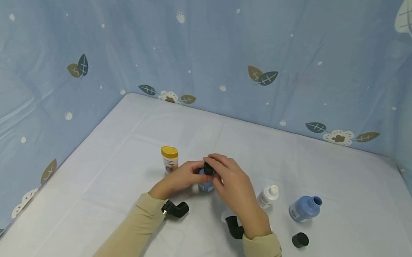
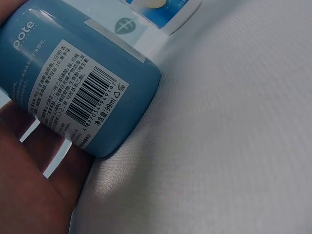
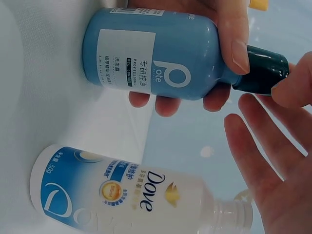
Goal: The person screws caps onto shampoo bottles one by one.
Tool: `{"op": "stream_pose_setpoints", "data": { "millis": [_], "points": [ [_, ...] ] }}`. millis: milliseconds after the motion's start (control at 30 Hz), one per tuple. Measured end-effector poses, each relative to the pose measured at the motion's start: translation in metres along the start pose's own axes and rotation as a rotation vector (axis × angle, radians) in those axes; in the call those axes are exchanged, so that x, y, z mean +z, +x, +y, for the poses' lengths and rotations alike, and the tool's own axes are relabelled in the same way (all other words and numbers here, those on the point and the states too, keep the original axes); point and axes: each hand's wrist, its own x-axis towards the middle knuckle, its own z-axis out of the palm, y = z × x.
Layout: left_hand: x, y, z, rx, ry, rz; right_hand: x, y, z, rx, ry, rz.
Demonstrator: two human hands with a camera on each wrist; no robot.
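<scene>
Listing from the middle of the desk (image 1: 353, 239): one blue bottle (image 1: 205, 186), roughly upright, with a black cap (image 3: 263, 70) at its neck. Contact between base and desk: cannot be told.

Left hand (image 1: 185, 176): grip clamped round the blue bottle, fingers curled about the body, thumb up by the neck. Right hand (image 1: 235, 187): grip together on the black cap, thumb and fingertip pinching it, other fingers spread clear.

Handling, as judged: light; plastic by its look, firm with slight give, not fragile. Glossy, rounded wall, likely slippery if wet. Fill unknown. Best hold: round the body below the shoulder, snug rather than squeezed. Cap: by its side, between thumb and fingertips; smooth, so a dry, even pinch suits.

Surroundings, clocked from the blue bottle, twelve toward the curtain (image 1: 219, 37):
- Yellow-topped bottle (image 1: 169, 159), ten o'clock, just beside the left hand.
- White bottle (image 1: 268, 197), three o'clock, capless.
- Second blue bottle (image 1: 304, 210), three o'clock, farther out, mouth uncovered.
- Loose cap (image 1: 300, 240), black, four o'clock, near the second blue bottle.
</scene>
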Motion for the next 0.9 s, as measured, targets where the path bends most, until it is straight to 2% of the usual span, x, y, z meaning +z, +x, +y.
{"op": "stream_pose_setpoints", "data": {
  "millis": [67,300,367,667,833,900],
  "points": [
    [0.0,-0.001,0.001,-0.004,-0.007,-0.003,0.0,0.0,0.0,-0.001,0.006,-0.006],
    [0.001,-0.008,0.028,0.023,0.011,-0.02,-0.001,0.0,-0.001,0.039,0.011,0.03],
    [0.001,-0.008,0.031,0.013,0.014,-0.018,-0.002,0.0,-0.001,0.044,0.003,0.028],
    [0.001,-0.009,0.032,0.015,0.023,-0.012,-0.001,0.001,-0.001,0.101,0.0,-0.016],
    [0.001,-0.008,0.03,0.006,0.013,-0.008,0.0,0.001,0.0,0.088,-0.005,-0.01],
    [0.001,-0.006,0.021,0.008,0.013,0.0,0.001,0.0,0.0,0.076,-0.005,-0.005]
  ]
}}
